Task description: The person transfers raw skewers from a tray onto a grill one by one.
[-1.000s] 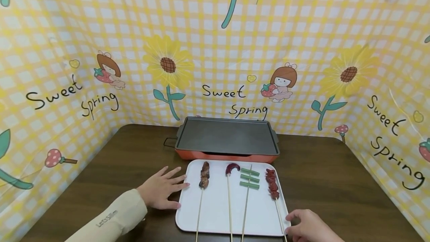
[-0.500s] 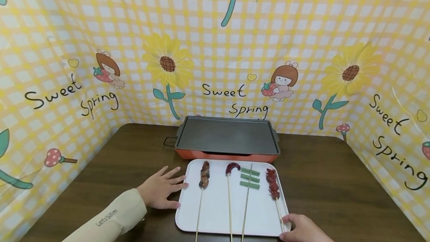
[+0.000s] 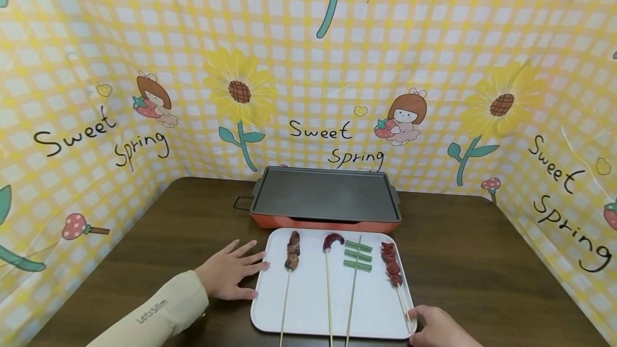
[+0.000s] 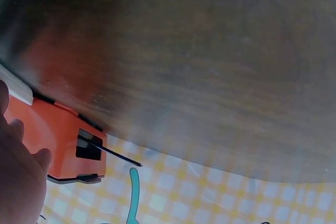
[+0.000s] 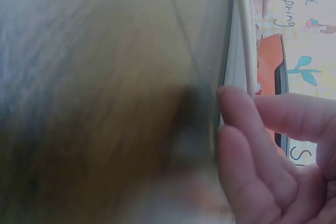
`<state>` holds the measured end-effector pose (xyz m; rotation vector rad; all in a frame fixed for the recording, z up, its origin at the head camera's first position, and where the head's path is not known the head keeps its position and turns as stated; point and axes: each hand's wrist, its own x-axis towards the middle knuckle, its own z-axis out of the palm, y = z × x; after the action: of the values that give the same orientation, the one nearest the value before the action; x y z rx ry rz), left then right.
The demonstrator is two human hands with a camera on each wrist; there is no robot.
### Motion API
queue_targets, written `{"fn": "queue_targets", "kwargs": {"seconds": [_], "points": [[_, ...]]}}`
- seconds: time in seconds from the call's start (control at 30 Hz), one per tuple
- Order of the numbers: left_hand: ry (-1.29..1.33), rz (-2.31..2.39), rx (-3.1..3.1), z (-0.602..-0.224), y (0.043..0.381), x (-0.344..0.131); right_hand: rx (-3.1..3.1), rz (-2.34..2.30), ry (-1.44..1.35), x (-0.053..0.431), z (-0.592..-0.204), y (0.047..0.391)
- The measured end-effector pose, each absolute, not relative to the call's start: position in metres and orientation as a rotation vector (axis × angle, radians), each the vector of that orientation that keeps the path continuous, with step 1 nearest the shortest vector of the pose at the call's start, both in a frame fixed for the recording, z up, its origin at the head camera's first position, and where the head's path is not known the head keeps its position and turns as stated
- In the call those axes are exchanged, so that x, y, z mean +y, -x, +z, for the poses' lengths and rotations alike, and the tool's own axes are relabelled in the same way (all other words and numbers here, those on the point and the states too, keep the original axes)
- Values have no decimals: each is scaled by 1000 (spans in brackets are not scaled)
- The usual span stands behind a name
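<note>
A white tray (image 3: 308, 309) carries several skewers, their sticks pointing toward me. At its right side is a red meat skewer (image 3: 391, 265); my right hand (image 3: 438, 328) pinches the lower stick between thumb and fingers by the tray's right edge. In the right wrist view that pale stick (image 5: 248, 30) runs to the fingertips. My left hand (image 3: 228, 273) lies spread on the table, fingertips against the tray's left edge. Also on the tray are a brown meat skewer (image 3: 293, 250), a dark red curled tentacle-like skewer (image 3: 332, 241) and a skewer of green pieces (image 3: 358, 256).
A red-orange grill (image 3: 289, 223) with a flat dark plate (image 3: 328, 191) stands directly behind the tray. From its left side juts a thin wire handle (image 3: 242, 203). Checked cloth (image 3: 308, 84) encloses the brown table (image 3: 463, 250) at the back and sides.
My right hand moved left onto the lower end of the red meat skewer's stick, then slightly back right, the stick's end shifting with it. My left hand stays at the tray's left edge.
</note>
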<state>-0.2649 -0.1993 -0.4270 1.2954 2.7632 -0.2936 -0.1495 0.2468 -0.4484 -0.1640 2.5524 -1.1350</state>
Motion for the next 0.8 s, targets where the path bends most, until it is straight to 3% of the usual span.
{"fn": "queue_targets", "kwargs": {"seconds": [0.5, 0.8], "points": [[-1301, -268, 2762, -431, 265, -200, 2510, -1312, 290, 250, -451, 143], [-1283, -239, 2760, -429, 264, -199, 2474, -1327, 199, 247, -447, 143]]}}
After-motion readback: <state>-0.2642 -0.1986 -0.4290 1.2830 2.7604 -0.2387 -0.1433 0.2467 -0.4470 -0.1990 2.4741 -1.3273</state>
